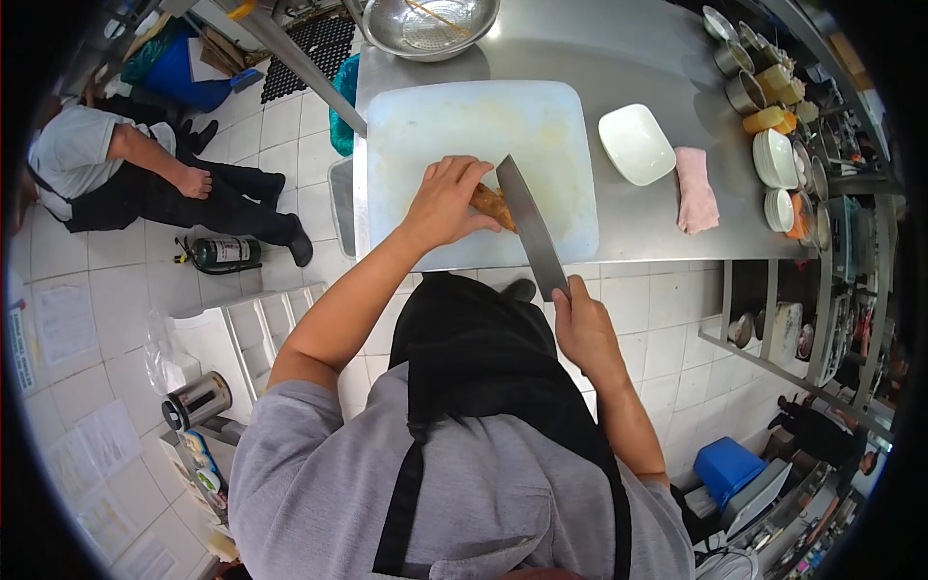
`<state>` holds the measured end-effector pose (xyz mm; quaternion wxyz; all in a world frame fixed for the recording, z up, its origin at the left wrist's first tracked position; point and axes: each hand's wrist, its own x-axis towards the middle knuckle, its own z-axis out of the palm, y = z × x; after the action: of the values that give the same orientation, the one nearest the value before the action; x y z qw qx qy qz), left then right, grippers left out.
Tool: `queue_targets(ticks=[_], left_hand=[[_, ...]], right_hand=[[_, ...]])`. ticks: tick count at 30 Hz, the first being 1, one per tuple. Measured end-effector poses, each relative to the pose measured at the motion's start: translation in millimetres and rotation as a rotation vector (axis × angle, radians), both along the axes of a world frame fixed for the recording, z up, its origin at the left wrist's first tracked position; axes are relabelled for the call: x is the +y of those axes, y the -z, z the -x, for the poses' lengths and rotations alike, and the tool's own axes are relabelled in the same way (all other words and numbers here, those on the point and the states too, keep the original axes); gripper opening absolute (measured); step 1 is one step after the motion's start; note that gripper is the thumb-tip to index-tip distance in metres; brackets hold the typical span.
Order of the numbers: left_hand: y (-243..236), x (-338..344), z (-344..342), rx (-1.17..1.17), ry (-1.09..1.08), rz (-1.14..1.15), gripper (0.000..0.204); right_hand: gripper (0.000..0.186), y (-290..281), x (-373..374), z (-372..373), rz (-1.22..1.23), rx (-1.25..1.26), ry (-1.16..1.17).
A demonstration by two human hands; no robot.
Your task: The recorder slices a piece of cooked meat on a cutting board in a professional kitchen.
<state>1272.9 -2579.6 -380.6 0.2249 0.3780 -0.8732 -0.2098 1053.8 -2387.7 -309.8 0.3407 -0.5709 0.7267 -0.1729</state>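
My left hand (pixel 445 201) is curled over a golden-brown piece of food (pixel 493 206) lying on a pale plastic cutting board (pixel 425 126), holding it near the board's lower middle. My right hand (pixel 585 324) grips the handle of a wide-bladed knife (pixel 523 218), whose blade crosses the board just right of the food, touching it or very close. To the right of the board stand a white square dish (pixel 635 143) and a folded pink cloth (pixel 696 190) on the steel counter (pixel 648 242).
A metal colander (pixel 428 21) sits behind the board. Bowls and squeeze bottles (pixel 764 119) line the right side. A co-worker (pixel 145 169) is at the left, near a fire extinguisher (pixel 217 253); another person (pixel 822 425) appears lower right. A white unit (pixel 251 333) stands lower left.
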Motion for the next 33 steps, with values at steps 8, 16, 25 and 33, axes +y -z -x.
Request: queue_targets(ticks=[8,16,25,33], left_hand=[[10.7,-17.3,-0.6,-0.010,-0.025,-0.017,0.082],[27.1,-26.9,-2.7,0.032,0.094,-0.073,0.063],[35.3,-33.6,0.0,0.129,0.141,-0.164,0.058],[33.8,-29.4,-8.3,0.064,0.074,-0.051,0.057]], right_hand=[[0.019,11.8,-4.2,-4.8,-0.034,0.055,-0.017],[0.020,-3.7,-6.7,-6.4,-0.132,0.071,0.022],[0.021,22.0,-44.1,-16.6,-0.073,0.066,-0.017],[0.019,-11.1,-24.0,-2.7,-0.152,0.125,-0.131]])
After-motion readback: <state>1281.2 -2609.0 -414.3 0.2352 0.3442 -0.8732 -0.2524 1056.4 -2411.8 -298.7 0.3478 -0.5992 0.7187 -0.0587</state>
